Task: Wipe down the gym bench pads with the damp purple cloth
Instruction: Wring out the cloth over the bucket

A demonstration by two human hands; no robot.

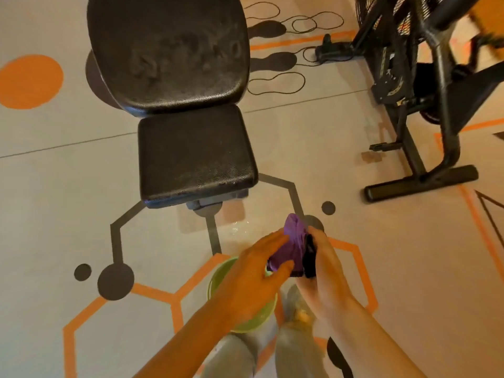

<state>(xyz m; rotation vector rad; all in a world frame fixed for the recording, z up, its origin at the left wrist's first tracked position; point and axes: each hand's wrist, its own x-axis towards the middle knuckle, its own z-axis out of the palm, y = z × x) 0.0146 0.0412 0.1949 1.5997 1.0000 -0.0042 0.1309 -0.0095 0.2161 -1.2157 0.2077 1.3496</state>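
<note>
The purple cloth (291, 241) is bunched between both hands, low and right of centre. My left hand (253, 276) grips its lower end, fingers wrapped around it. My right hand (324, 271) holds the other side, along with a dark edge of the cloth. A black gym bench stands ahead of me: the small seat pad (195, 156) is nearer, and the big back pad (169, 50) lies beyond it with smeary marks on its surface. Both hands are in front of the seat pad, apart from it.
A green bowl (218, 279) sits on the floor under my left hand, by my feet. A wet patch (240, 227) glistens on the floor before the bench. A black exercise bike (425, 91) stands at the right. The floor bears orange and grey markings.
</note>
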